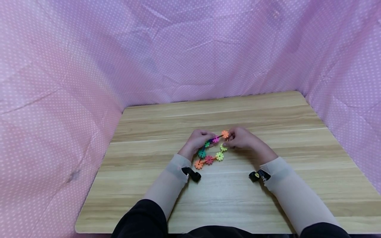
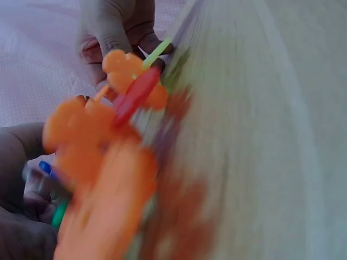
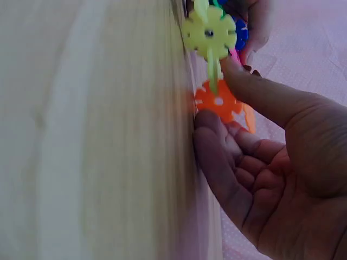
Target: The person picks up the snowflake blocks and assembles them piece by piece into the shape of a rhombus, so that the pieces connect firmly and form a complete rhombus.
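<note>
A chain of colourful notched plastic flower discs, slotted into one another, loops between the hands above the table. Its near corner is an orange disc [image 1: 198, 164], followed by a red disc [image 1: 209, 160] and a yellow disc [image 1: 219, 156]. Along the left side runs a teal disc [image 1: 202, 153], with a pink disc [image 1: 215, 139] farther up. The left hand [image 1: 198, 140] grips the chain's far left part near the blue and pink discs. With thumb and fingers, the right hand [image 1: 242, 138] holds the right part, by another orange disc [image 3: 218, 102]; its fingers partly hide the joint there.
The wooden table [image 1: 148, 205] has rounded corners. Pink dotted cloth [image 1: 190, 59] hangs behind it and at both sides. Black wrist devices [image 1: 191, 174] sit on both sleeved wrists, close to the tabletop.
</note>
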The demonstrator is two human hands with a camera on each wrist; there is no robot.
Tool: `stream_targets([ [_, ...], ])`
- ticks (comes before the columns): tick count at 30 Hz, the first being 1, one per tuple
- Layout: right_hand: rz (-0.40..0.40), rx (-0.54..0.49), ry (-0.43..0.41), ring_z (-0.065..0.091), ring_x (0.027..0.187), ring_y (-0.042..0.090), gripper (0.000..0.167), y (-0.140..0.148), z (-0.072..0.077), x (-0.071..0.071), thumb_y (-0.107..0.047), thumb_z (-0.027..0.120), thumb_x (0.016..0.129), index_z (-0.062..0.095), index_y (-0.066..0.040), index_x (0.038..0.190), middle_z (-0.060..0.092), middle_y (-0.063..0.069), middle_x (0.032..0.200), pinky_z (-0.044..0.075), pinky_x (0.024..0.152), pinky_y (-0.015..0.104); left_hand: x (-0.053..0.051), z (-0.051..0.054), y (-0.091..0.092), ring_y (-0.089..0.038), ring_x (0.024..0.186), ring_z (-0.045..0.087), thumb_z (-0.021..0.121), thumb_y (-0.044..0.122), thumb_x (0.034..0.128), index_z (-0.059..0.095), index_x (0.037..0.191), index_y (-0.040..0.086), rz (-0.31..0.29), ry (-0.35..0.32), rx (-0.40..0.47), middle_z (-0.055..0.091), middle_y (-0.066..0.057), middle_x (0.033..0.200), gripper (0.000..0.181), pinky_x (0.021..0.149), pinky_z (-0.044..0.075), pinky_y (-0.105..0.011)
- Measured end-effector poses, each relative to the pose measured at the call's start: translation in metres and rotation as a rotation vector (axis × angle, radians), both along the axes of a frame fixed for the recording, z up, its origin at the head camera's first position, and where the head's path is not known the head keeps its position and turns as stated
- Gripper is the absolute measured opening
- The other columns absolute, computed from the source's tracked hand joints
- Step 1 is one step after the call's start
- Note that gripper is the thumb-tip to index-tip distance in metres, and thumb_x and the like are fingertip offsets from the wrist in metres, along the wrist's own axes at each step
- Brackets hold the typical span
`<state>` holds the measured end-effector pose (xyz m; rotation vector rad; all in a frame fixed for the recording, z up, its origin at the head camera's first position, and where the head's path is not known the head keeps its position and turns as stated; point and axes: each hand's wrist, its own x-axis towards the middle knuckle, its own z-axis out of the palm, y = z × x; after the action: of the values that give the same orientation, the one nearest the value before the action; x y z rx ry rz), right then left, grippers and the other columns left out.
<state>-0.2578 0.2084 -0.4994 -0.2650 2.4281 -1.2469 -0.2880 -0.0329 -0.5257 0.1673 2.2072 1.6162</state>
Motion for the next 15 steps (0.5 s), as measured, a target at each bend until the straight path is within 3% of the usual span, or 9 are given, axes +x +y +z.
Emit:
stream_targets([
  [2, -0.022, -0.012, 0.002, 0.057, 0.063, 0.017, 0.02, -0.002, 0.0, 0.0, -0.015, 0.083, 0.091, 0.067, -0.004, 0.092, 0.065, 0.007, 0.079, 0.049, 0.054, 0.028, -0.001, 0.001, -0.001, -0.015, 0.106, 0.067, 0.078, 0.032, 0.0965, 0.084, 0.106, 0.014, -0.01, 0.016, -0.025, 0.077, 0.002, 0.11, 0.021, 0.094, 0.053, -0.033],
  [4, -0.043, -0.038, -0.003, 0.058, 0.065, 0.017, 0.018, -0.004, -0.001, -0.001, -0.009, 0.08, 0.091, 0.068, -0.001, 0.101, 0.066, 0.008, 0.083, 0.051, 0.056, 0.028, -0.001, 0.003, -0.002, -0.014, 0.097, 0.066, 0.077, 0.032, 0.0962, 0.084, 0.101, 0.014, -0.031, 0.038, -0.064, 0.077, 0.003, 0.106, 0.019, 0.084, 0.054, -0.03],
  [9, -0.072, -0.087, -0.023, 0.057, 0.07, 0.018, 0.047, -0.005, 0.001, -0.003, -0.003, 0.078, 0.09, 0.057, 0.003, 0.132, 0.065, 0.01, 0.089, 0.051, 0.059, 0.028, -0.002, 0.012, -0.007, -0.015, 0.077, 0.06, 0.075, 0.035, 0.0966, 0.084, 0.088, 0.018, -0.145, 0.119, -0.212, 0.075, 0.004, 0.091, 0.021, 0.067, 0.05, -0.029],
  [12, -0.073, -0.101, -0.033, 0.057, 0.071, 0.018, 0.052, -0.006, 0.002, -0.004, -0.001, 0.08, 0.088, 0.056, 0.003, 0.133, 0.067, 0.012, 0.089, 0.048, 0.059, 0.027, -0.003, 0.016, -0.01, -0.015, 0.073, 0.062, 0.074, 0.036, 0.0987, 0.084, 0.086, 0.019, -0.2, 0.146, -0.265, 0.074, 0.003, 0.084, 0.023, 0.063, 0.051, -0.029],
  [15, -0.056, -0.095, -0.041, 0.061, 0.076, 0.019, 0.045, -0.008, 0.002, -0.004, -0.001, 0.082, 0.086, 0.061, 0.004, 0.125, 0.07, 0.012, 0.093, 0.051, 0.063, 0.027, -0.004, 0.017, -0.01, -0.015, 0.074, 0.066, 0.073, 0.033, 0.1002, 0.082, 0.09, 0.019, -0.199, 0.138, -0.272, 0.075, 0.001, 0.083, 0.02, 0.063, 0.054, -0.03],
])
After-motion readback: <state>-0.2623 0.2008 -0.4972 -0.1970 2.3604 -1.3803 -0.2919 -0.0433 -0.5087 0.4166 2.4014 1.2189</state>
